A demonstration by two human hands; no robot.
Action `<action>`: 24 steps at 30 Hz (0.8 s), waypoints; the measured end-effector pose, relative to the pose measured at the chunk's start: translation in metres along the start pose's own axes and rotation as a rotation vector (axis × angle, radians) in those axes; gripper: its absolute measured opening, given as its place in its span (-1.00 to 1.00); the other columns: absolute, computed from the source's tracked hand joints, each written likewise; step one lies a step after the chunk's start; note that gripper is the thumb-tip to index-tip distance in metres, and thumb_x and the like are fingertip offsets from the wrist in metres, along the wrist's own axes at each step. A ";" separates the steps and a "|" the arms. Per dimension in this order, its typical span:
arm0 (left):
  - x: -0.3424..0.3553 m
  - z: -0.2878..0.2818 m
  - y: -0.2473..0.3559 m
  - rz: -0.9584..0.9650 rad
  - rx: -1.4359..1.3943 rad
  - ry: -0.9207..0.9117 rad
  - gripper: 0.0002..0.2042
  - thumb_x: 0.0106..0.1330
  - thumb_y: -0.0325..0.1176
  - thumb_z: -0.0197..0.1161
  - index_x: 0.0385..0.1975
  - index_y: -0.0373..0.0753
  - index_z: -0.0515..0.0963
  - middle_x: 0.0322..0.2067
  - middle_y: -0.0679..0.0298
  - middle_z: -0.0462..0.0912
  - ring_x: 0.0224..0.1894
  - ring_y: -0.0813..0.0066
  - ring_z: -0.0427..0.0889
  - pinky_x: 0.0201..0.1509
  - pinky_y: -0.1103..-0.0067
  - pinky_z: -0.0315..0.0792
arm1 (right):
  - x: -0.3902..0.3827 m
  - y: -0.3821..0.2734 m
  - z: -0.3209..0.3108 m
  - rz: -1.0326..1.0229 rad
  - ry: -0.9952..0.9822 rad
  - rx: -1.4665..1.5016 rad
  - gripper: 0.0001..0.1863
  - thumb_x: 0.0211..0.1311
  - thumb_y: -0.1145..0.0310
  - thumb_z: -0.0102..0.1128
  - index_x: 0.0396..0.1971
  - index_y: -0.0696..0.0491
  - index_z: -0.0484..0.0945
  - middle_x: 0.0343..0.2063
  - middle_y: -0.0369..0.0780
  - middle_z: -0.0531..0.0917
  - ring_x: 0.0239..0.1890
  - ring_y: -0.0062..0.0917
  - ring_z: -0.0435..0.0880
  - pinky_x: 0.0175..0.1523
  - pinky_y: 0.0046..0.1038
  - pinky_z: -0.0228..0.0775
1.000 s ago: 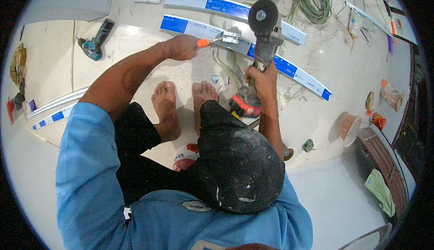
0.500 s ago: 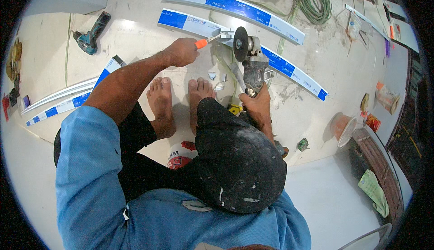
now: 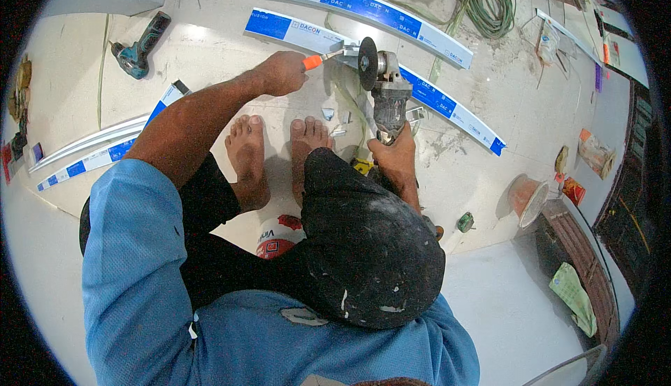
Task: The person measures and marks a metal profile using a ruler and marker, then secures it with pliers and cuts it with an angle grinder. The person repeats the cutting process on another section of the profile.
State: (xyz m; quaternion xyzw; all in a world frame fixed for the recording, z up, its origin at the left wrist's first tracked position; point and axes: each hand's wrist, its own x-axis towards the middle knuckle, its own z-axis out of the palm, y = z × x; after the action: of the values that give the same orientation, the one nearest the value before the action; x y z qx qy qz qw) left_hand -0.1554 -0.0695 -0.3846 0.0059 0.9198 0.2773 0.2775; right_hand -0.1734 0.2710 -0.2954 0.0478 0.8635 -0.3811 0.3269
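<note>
My left hand (image 3: 283, 71) is closed on an orange-handled metal tool (image 3: 313, 62), whose far end is at a small silver metal piece (image 3: 347, 51) over a long white profile with blue film (image 3: 283, 28). My right hand (image 3: 397, 150) grips a cordless angle grinder (image 3: 391, 99); its disc (image 3: 366, 62) stands nearly upright just right of that small piece. Whether the disc touches it, I cannot tell. Several silver offcuts (image 3: 328, 113) lie by my bare feet. A second film-covered profile (image 3: 363, 12) lies farther up.
A drill (image 3: 131, 55) lies upper left, more profiles (image 3: 98, 157) at left. A coiled hose (image 3: 488, 9) lies top right. At right are a pink tub (image 3: 525, 199), a green cloth (image 3: 573, 299) and small items. A bucket (image 3: 278, 238) is between my legs.
My right hand has swung the grinder down and turned its disc from face-up to nearly upright beside the small metal piece. My left hand has shifted only slightly.
</note>
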 end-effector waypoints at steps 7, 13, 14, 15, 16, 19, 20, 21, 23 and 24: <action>-0.001 -0.005 0.005 -0.023 -0.046 -0.026 -0.66 0.45 -0.19 0.32 -0.02 -0.37 0.62 -0.11 -0.19 0.75 0.04 -0.23 0.73 0.22 0.01 0.56 | -0.002 -0.008 -0.001 -0.004 0.004 -0.084 -0.30 0.01 0.34 0.50 0.17 0.28 0.47 -0.03 0.13 0.79 0.03 -0.07 0.82 0.18 -0.15 0.64; -0.001 -0.003 0.002 -0.023 -0.047 -0.012 -0.66 0.45 -0.20 0.34 -0.02 -0.37 0.63 -0.11 -0.19 0.76 0.04 -0.23 0.73 0.21 0.02 0.57 | -0.003 0.002 0.003 -0.012 0.032 -0.070 -0.32 0.01 0.32 0.50 0.14 0.28 0.46 -0.06 0.16 0.78 0.01 -0.02 0.82 0.16 -0.13 0.63; 0.000 -0.002 0.001 -0.011 -0.026 -0.014 -0.66 0.45 -0.19 0.34 -0.02 -0.37 0.63 -0.12 -0.19 0.76 0.04 -0.23 0.73 0.21 0.02 0.57 | -0.002 0.004 0.004 -0.003 0.026 -0.062 -0.32 0.01 0.32 0.50 0.13 0.28 0.46 -0.07 0.16 0.78 0.01 -0.02 0.82 0.16 -0.13 0.63; 0.000 0.000 0.000 0.001 -0.011 -0.016 -0.66 0.46 -0.19 0.34 -0.02 -0.37 0.62 -0.12 -0.18 0.76 0.03 -0.23 0.73 0.21 0.02 0.57 | -0.001 0.007 0.004 0.005 0.020 -0.054 -0.32 0.01 0.32 0.50 0.13 0.28 0.46 -0.07 0.16 0.78 0.01 -0.02 0.82 0.16 -0.13 0.63; 0.001 -0.001 0.000 0.013 0.005 -0.019 -0.66 0.46 -0.19 0.34 -0.02 -0.37 0.62 -0.12 -0.18 0.75 0.03 -0.23 0.73 0.21 0.02 0.57 | 0.000 0.005 0.004 0.001 0.020 -0.059 -0.32 0.01 0.32 0.50 0.12 0.29 0.45 -0.07 0.16 0.78 0.00 -0.01 0.82 0.16 -0.13 0.64; 0.000 -0.001 0.001 0.003 0.000 -0.023 -0.66 0.46 -0.19 0.33 -0.02 -0.37 0.62 -0.13 -0.17 0.75 0.02 -0.22 0.73 0.21 0.02 0.57 | -0.004 -0.003 0.002 -0.032 0.030 -0.098 -0.33 0.02 0.32 0.49 0.12 0.29 0.45 -0.07 0.16 0.78 0.01 -0.02 0.82 0.15 -0.14 0.64; 0.000 -0.001 0.001 -0.009 -0.010 -0.023 -0.66 0.46 -0.19 0.33 -0.02 -0.37 0.62 -0.13 -0.17 0.75 0.02 -0.22 0.73 0.21 0.02 0.57 | -0.004 -0.003 0.003 -0.025 0.025 -0.081 -0.33 0.03 0.33 0.49 0.12 0.29 0.45 -0.07 0.16 0.78 0.01 -0.03 0.82 0.15 -0.15 0.64; 0.000 -0.001 0.002 -0.007 0.000 -0.027 -0.66 0.47 -0.19 0.33 -0.02 -0.37 0.62 -0.13 -0.17 0.75 0.02 -0.23 0.73 0.21 0.02 0.57 | -0.004 -0.004 0.003 -0.017 0.019 -0.064 -0.34 0.03 0.33 0.49 0.12 0.30 0.45 -0.06 0.15 0.78 0.01 -0.04 0.82 0.15 -0.16 0.64; 0.000 -0.004 0.005 0.004 0.020 -0.036 -0.66 0.47 -0.19 0.33 -0.02 -0.37 0.62 -0.12 -0.17 0.75 0.02 -0.23 0.73 0.21 0.02 0.57 | -0.005 -0.001 0.004 -0.012 0.015 -0.022 -0.34 0.04 0.35 0.49 0.13 0.30 0.45 -0.05 0.13 0.79 0.01 -0.08 0.83 0.16 -0.18 0.64; -0.001 -0.005 0.006 0.006 0.015 -0.028 -0.66 0.48 -0.17 0.29 -0.06 -0.38 0.64 -0.11 -0.15 0.75 0.03 -0.20 0.73 0.22 0.04 0.57 | -0.005 0.002 0.005 -0.016 0.013 0.004 -0.35 0.04 0.36 0.49 0.13 0.30 0.45 -0.05 0.12 0.79 0.01 -0.10 0.83 0.16 -0.19 0.64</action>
State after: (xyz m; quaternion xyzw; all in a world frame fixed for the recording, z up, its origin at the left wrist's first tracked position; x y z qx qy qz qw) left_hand -0.1583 -0.0673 -0.3774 0.0148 0.9178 0.2711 0.2896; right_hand -0.1667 0.2700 -0.2963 0.0440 0.8653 -0.3850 0.3180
